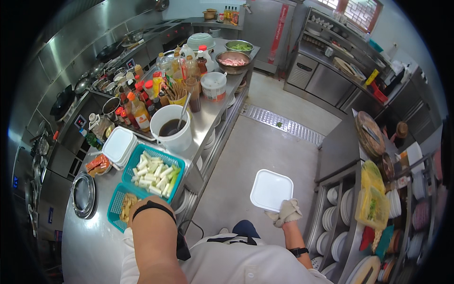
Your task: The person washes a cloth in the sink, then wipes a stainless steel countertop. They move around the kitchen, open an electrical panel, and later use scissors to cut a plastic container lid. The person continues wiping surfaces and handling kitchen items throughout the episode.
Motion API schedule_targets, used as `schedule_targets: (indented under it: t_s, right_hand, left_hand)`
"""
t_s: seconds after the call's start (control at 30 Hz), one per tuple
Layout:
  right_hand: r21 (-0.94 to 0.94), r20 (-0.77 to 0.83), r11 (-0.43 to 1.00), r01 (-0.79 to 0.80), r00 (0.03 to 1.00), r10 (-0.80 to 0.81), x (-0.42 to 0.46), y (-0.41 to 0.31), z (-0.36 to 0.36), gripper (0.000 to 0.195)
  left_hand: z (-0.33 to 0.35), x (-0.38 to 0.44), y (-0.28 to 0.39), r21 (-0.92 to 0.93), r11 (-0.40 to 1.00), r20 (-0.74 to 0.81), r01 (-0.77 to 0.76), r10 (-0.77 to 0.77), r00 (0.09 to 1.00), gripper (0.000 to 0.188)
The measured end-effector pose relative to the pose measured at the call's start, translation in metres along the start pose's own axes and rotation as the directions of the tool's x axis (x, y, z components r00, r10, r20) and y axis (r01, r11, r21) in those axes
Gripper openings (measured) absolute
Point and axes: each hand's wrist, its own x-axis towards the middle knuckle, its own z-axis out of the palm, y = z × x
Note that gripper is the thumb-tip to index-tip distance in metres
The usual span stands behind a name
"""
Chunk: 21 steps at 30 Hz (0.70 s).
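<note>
My right hand (288,213) grips a corner of a square white plastic lid or tray (271,190), held over the floor. A beige cloth or glove covers that hand. My left hand (150,200) is down at the smaller teal basket (112,209), bent behind its own wrist. Its fingers are hidden, so I cannot tell whether they hold anything. Yellowish slices (128,206), possibly ginger, lie in that basket. Just beyond, a larger teal basket (181,167) holds cut scallion stalks (156,172).
A white bucket (188,133) of dark liquid with a ladle stands beyond the baskets. Sauce bottles (140,113), stacked white lids (118,145) and metal rings or dishes (83,195) share the steel counter (95,241). At right are plate shelves (340,213) and a round chopping board (369,133).
</note>
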Motion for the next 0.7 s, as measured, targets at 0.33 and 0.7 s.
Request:
schedule_targets:
  t_s: [0.33,0.7]
  right_hand:
    - [-0.055,0.005,0.973,0.225,0.974,-0.225,0.276,-0.017,0.014,0.024]
    - [0.595,-0.178,0.626,0.504,0.842,-0.509,0.527,-0.014,0.111,0.021]
  left_hand:
    - [-0.078,-0.090,-0.159,0.174,0.974,0.058,0.143,-0.155,0.986,0.030]
    - [-0.151,-0.149,-0.332,0.331,0.907,0.080,0.260,-0.302,0.950,0.027]
